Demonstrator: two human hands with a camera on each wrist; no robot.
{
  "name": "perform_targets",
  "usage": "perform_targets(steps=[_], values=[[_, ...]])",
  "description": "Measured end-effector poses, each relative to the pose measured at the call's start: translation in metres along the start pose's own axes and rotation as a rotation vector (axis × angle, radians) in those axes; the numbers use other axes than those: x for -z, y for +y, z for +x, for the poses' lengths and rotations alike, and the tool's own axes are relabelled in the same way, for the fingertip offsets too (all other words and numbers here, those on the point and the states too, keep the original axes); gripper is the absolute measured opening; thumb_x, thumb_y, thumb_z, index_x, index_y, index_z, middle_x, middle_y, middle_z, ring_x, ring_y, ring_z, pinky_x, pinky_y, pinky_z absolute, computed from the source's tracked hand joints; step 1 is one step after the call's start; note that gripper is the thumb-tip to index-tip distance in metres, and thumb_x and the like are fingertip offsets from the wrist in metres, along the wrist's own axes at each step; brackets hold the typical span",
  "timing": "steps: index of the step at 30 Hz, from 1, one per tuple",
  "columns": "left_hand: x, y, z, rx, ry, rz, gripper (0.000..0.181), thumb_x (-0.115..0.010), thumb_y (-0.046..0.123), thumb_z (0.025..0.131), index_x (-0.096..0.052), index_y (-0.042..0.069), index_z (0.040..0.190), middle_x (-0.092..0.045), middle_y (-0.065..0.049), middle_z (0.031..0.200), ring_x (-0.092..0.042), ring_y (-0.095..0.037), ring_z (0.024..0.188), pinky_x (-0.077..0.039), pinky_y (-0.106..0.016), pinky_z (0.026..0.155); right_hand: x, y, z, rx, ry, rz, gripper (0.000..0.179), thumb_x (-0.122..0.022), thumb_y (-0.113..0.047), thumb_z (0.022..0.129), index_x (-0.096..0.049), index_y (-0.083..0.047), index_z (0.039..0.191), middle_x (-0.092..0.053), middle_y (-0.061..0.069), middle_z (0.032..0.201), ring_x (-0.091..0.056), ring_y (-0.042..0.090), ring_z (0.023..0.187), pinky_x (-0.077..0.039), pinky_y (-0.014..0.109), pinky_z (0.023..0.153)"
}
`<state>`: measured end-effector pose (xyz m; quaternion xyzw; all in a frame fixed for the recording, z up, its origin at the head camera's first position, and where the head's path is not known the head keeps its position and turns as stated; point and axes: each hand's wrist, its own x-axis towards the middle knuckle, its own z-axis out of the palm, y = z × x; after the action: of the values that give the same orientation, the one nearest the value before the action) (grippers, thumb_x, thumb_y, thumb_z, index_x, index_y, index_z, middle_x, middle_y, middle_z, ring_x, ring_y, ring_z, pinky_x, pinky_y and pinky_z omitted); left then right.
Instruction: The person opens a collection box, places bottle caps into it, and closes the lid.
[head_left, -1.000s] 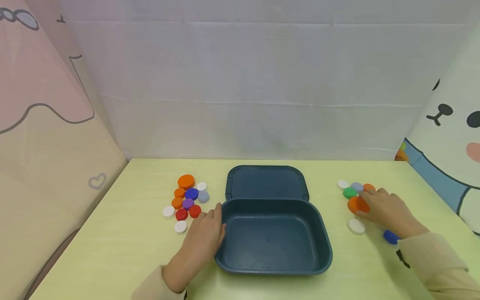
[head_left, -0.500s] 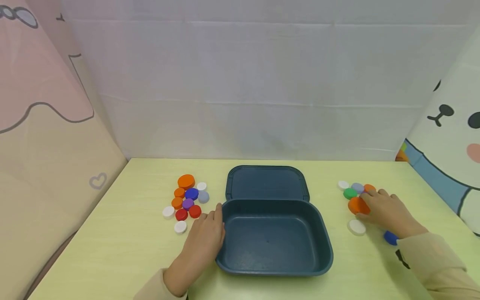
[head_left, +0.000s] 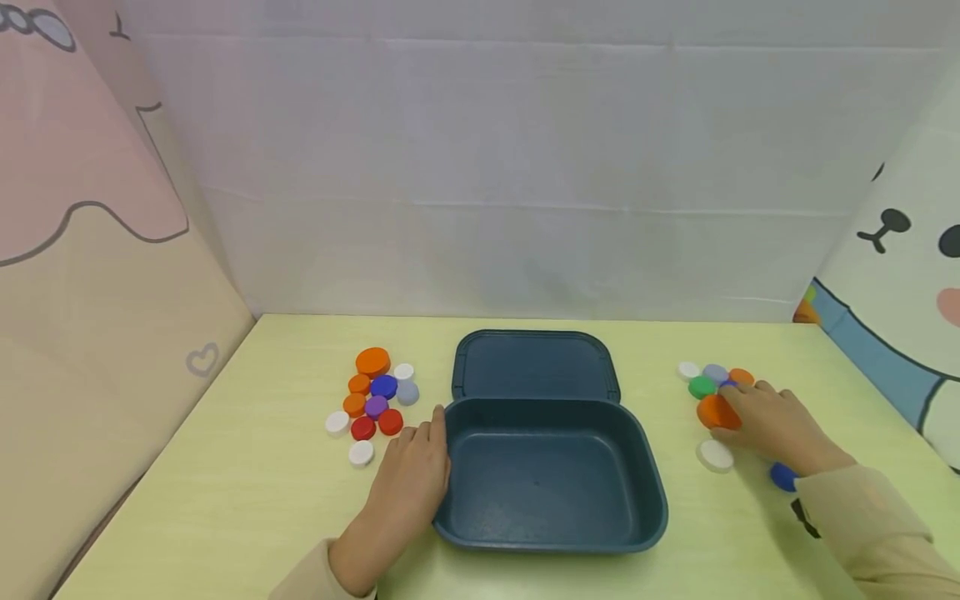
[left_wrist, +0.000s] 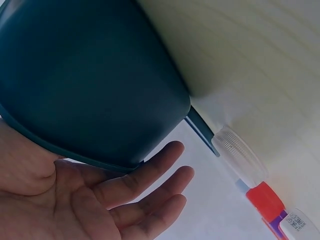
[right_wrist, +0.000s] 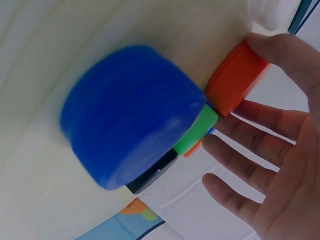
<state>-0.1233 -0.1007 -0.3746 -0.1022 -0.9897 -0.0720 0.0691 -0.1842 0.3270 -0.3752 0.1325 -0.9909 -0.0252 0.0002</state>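
My left hand grips the left rim of a dark teal plastic box, its thumb hidden behind the rim in the left wrist view. Bare inside bottom shows in the head view. On the right, my right hand pinches a large orange bottle cap between thumb and fingertips, low at the table. Beside it lie a white cap, a green cap and a blue cap, which looms large in the right wrist view. Several smaller caps sit just beyond the fingers, partly hidden.
A matching dark lid lies flat behind the box. Left of the box is a cluster of several caps, among them a big orange cap, a red cap and a purple cap. A pale cloth hangs behind the table.
Both hands stay almost in place, the right one still at the orange cap. The view has shifted very slightly; nothing has been lifted or let go.
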Motion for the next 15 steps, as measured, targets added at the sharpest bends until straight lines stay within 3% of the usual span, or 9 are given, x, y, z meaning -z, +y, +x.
perform_targets(steps=[10,15], values=[[0.000,0.000,-0.001,0.000,-0.005,-0.012,0.054,-0.061,0.017,0.084,-0.041,-0.003,0.131,-0.062,-0.016,0.106,-0.056,-0.029,0.093,-0.048,-0.041,0.087,0.002,-0.006,0.002,0.008,0.086,-0.013,0.055,-0.071,-0.040,0.072,-0.059,0.004,0.103,-0.059,0.023,0.096,-0.049,0.034,0.079,-0.040,0.048,0.065],[-0.001,0.000,-0.001,-0.005,0.006,-0.014,0.054,-0.061,0.017,0.084,-0.041,-0.003,0.131,-0.062,-0.016,0.105,-0.056,-0.029,0.093,-0.048,-0.041,0.086,0.008,-0.011,0.001,0.023,0.151,-0.018,0.051,-0.071,-0.040,0.072,-0.058,0.001,0.099,-0.059,0.017,0.088,-0.049,0.029,0.075,-0.038,0.042,0.060]])
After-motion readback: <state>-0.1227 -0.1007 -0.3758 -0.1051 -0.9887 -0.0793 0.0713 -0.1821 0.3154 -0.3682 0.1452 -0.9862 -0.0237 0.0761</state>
